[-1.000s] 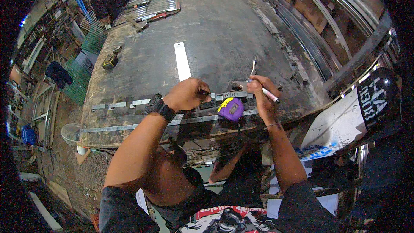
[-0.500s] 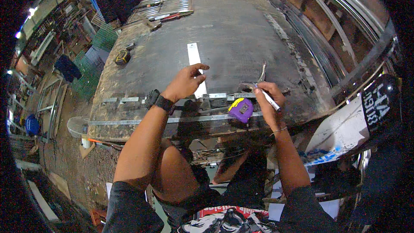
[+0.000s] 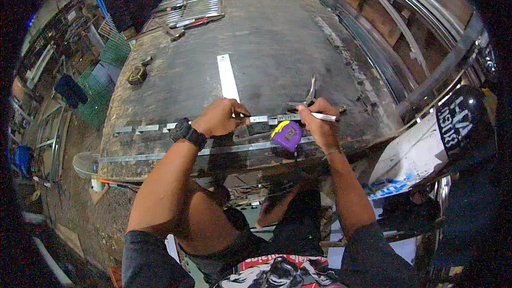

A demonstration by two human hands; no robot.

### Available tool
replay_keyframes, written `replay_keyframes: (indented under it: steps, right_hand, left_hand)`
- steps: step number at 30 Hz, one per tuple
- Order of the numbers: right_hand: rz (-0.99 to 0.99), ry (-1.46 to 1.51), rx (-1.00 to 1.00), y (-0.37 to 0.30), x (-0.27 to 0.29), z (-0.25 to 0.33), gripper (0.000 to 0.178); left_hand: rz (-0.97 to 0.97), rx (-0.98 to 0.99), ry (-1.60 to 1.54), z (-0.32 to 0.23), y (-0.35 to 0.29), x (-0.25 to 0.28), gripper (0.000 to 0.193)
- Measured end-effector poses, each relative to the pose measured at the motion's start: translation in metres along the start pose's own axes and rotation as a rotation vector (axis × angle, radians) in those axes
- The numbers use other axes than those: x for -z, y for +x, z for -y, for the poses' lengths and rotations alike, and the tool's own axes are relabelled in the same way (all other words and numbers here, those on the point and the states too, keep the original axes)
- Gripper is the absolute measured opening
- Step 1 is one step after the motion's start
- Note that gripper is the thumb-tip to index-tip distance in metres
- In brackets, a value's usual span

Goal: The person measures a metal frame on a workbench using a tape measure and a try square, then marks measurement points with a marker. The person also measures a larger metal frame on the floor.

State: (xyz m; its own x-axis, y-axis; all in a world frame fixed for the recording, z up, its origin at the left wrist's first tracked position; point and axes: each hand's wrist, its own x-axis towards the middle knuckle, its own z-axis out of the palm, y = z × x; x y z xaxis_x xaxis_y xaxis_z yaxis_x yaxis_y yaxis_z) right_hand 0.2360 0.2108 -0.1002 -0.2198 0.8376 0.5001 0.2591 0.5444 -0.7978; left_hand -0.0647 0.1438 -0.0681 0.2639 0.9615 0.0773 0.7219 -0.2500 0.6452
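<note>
My left hand (image 3: 220,118) is down at the near end of a white flat metal strip (image 3: 228,79), its fingers curled together beside a row of small metal pieces (image 3: 258,119). Whatever the fingertips pinch is hidden. A white marker pen (image 3: 326,117) with a dark end is gripped in my right hand (image 3: 321,128), low over the right part of that row. Between the hands sits a purple and yellow tape measure (image 3: 288,138). Locking pliers (image 3: 310,92) lie just beyond my right hand.
A long thin metal bar (image 3: 144,157) runs along the near edge of the dark worktable (image 3: 272,37). On the left is a black and yellow tape measure (image 3: 137,76). Ribbed metal bars (image 3: 197,2) lie farther back. A dark cylinder (image 3: 461,122) stands right, a fan (image 3: 85,165) left.
My left hand has come down toward me from above the white strip to the row of pieces, its fingers closing. In my right hand the marker has tilted to nearly level.
</note>
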Motion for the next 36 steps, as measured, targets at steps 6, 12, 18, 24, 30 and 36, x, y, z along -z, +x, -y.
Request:
replay_keyframes:
  steps: [6, 12, 18, 24, 30, 36]
  right_hand:
    - [0.004, -0.119, 0.028, 0.004, 0.001, -0.016, 0.032]
    - [0.002, -0.214, -0.013, 0.002, 0.001, -0.004, 0.032]
    - [0.017, -0.201, -0.022, 0.003, -0.001, -0.001, 0.030]
    - [0.014, -0.222, -0.060, 0.002, -0.001, -0.001, 0.029]
    - [0.006, -0.227, -0.015, 0.003, -0.002, 0.000, 0.032]
    - [0.013, -0.235, -0.023, 0.003, -0.002, -0.001, 0.032]
  left_hand:
    - [0.007, -0.035, -0.023, 0.006, 0.003, -0.004, 0.018]
    - [0.087, 0.044, -0.018, 0.003, 0.005, -0.001, 0.017]
    - [0.093, 0.078, -0.044, -0.002, 0.004, 0.001, 0.017]
    - [0.090, 0.097, -0.050, -0.004, 0.004, 0.001, 0.017]
    - [0.091, 0.070, -0.027, -0.001, 0.005, 0.001, 0.017]
    - [0.085, 0.065, -0.013, 0.001, 0.005, 0.000, 0.017]
